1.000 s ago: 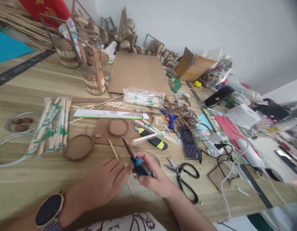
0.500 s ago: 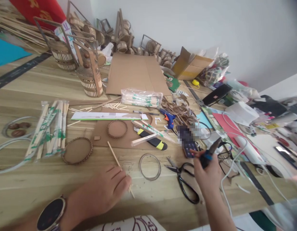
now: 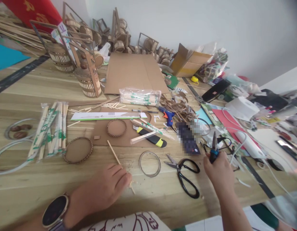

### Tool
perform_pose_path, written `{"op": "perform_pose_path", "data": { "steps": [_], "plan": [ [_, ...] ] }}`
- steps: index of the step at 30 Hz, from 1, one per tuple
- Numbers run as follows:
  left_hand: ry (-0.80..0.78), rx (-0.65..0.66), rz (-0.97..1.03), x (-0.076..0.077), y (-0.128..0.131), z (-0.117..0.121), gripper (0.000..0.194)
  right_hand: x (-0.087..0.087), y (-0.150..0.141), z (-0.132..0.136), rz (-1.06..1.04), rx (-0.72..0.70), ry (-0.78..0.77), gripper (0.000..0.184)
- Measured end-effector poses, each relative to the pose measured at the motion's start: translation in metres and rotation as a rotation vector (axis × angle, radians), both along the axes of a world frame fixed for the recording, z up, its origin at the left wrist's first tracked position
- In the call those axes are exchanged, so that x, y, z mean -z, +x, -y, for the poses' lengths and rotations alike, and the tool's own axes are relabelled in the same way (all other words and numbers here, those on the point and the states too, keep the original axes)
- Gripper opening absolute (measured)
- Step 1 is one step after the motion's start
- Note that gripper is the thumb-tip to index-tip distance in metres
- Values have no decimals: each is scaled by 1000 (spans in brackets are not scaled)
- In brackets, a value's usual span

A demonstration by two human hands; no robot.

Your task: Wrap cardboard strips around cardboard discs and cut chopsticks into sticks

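My left hand (image 3: 107, 186), a dark watch (image 3: 54, 211) on its wrist, lies on the wooden table (image 3: 30, 186) with its fingers pressed on a thin wooden stick (image 3: 114, 153) that runs out from under the fingertips. My right hand (image 3: 218, 171) is at the right, closed round the blue handles of pointed pliers (image 3: 214, 148) whose tip points up. Black scissors (image 3: 184, 175) lie just left of that hand. A thin metal ring (image 3: 150, 163) lies between my two hands.
Round cardboard discs (image 3: 78, 149), packs of chopsticks (image 3: 52, 128), a yellow-black knife (image 3: 152, 138), a blue glue gun (image 3: 168, 116), a blurred phone (image 3: 188, 139) and white cables (image 3: 237, 150) crowd the table. Cardboard sheet (image 3: 135, 72), woven basket models (image 3: 88, 78) and a box (image 3: 191, 62) stand behind.
My right hand carried the pliers from beside my left hand out to the right, past the scissors. The metal ring it covered now shows. My left hand stayed on the stick.
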State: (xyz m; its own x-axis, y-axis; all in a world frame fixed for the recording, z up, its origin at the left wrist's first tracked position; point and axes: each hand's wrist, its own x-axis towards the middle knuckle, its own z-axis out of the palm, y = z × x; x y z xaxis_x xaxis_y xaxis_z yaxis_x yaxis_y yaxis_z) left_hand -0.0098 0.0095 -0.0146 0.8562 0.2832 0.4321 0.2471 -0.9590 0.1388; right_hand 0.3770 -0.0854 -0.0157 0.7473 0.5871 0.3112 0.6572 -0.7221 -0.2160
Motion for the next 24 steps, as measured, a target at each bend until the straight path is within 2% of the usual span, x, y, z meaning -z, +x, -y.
{"op": "perform_pose_path", "data": {
  "steps": [4, 9, 16, 24],
  "plan": [
    [-2, 7, -7, 1, 0, 0, 24, 4, 4, 0, -16, -30, 5, 22],
    [4, 18, 4, 1, 0, 2, 25, 12, 1, -6, -42, -46, 5, 30],
    [4, 12, 16, 0, 1, 2, 29, 12, 6, -10, -109, -65, 31, 22],
    [-4, 28, 10, 2, 1, 2, 31, 12, -12, -2, -103, -149, 139, 26]
  ]
}}
